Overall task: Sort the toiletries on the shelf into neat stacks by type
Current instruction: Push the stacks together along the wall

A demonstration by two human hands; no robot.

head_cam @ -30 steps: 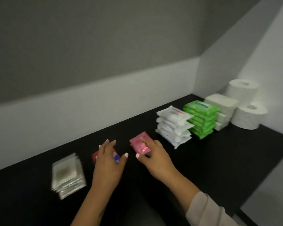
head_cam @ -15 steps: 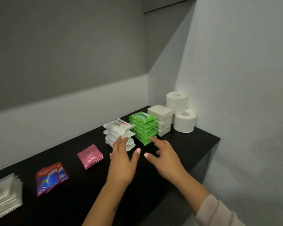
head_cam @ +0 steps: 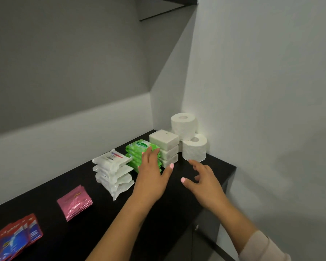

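on a black shelf [head_cam: 211,172], the left hand [head_cam: 151,178] lays straight fingers against the green wipe-pack stack [head_cam: 137,153], white soap bars [head_cam: 164,142] just beyond its fingertips, while the right hand [head_cam: 203,183] hovers with fingers spread, holding nothing, short of two toilet rolls [head_cam: 194,147].

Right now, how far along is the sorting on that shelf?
Mostly done, it seems. The red sachets, pink sachets, white packs, green wipes, white blocks and toilet rolls each sit grouped by type. In hand: the left hand rests its fingers against the green wipes; the right hand hovers open, holding nothing. Left: probably squaring up stacks; the red sachets look fanned.
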